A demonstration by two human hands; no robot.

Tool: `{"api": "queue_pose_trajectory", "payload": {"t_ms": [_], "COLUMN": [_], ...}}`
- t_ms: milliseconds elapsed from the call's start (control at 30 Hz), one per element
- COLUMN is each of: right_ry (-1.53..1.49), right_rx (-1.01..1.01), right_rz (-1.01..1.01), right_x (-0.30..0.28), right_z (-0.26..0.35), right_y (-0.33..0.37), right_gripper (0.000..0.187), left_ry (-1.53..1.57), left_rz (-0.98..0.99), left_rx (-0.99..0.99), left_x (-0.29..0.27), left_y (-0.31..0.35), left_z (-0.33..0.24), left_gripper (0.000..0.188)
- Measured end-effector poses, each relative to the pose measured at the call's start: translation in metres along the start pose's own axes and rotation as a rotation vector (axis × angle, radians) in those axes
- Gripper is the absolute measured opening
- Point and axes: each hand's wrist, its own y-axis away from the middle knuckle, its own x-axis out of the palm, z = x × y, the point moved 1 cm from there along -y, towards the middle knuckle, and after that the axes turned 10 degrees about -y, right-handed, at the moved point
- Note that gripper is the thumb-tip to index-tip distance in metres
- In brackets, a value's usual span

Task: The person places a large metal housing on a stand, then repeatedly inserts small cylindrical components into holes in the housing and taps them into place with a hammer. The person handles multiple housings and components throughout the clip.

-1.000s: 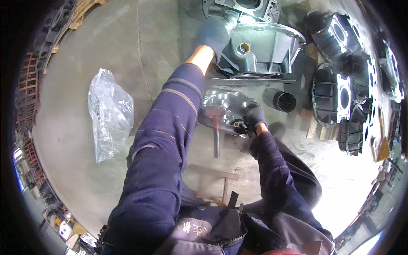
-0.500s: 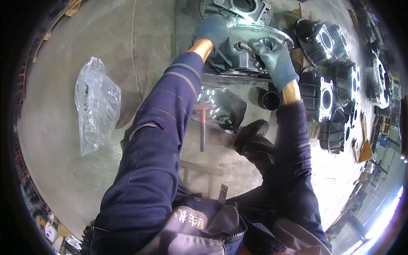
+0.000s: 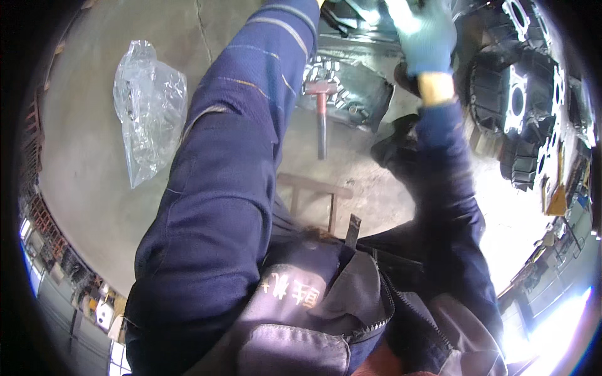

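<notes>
My right hand, in a grey-blue glove, is at the top edge beside a dark metal casting that the frame cuts off. Motion and glare smear its fingers, so whether it holds anything is hidden. My left arm reaches up past the top edge, and its hand is out of the picture. Below the casting a hammer with a reddish head lies with its handle toward me. Its head rests at the edge of a dark sheet or bag bearing several small shiny metal pieces.
A crumpled clear plastic bag lies on the concrete floor at the left. Black housings with pale flanges stand in a row at the right. A brown metal frame is near my legs, and my dark shoe is right of the hammer.
The view has shifted, so the hammer, bag and housings sit higher. My left hand has left the picture at the top. My right hand is also higher, near the upper edge, and blurred.
</notes>
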Motion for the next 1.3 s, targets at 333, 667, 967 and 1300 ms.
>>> {"api": "queue_pose_trajectory", "payload": {"t_ms": [333,667,967,1300], "right_ry": [-0.8,-1.037,-0.59,0.037], "right_rx": [1.379,1.476,0.583,0.245], "right_rz": [0.514,0.535,-0.066,0.361], "right_x": [0.131,0.04,-0.18,-0.109], "right_z": [0.0,0.021,0.098,0.043], "right_y": [0.36,0.24,0.057,0.035], "right_gripper": [0.026,0.017,0.023,0.026], "left_ry": [-0.294,-0.195,-0.217,-0.244], "left_rz": [0.03,0.099,0.12,0.24], "left_rx": [0.01,-0.104,-0.096,-0.06], "left_x": [-0.01,-0.015,-0.013,-0.012], "left_y": [0.005,0.005,0.003,-0.001], "left_z": [-0.016,-0.016,-0.013,-0.01], "left_gripper": [0.056,0.065,0.063,0.057]}}
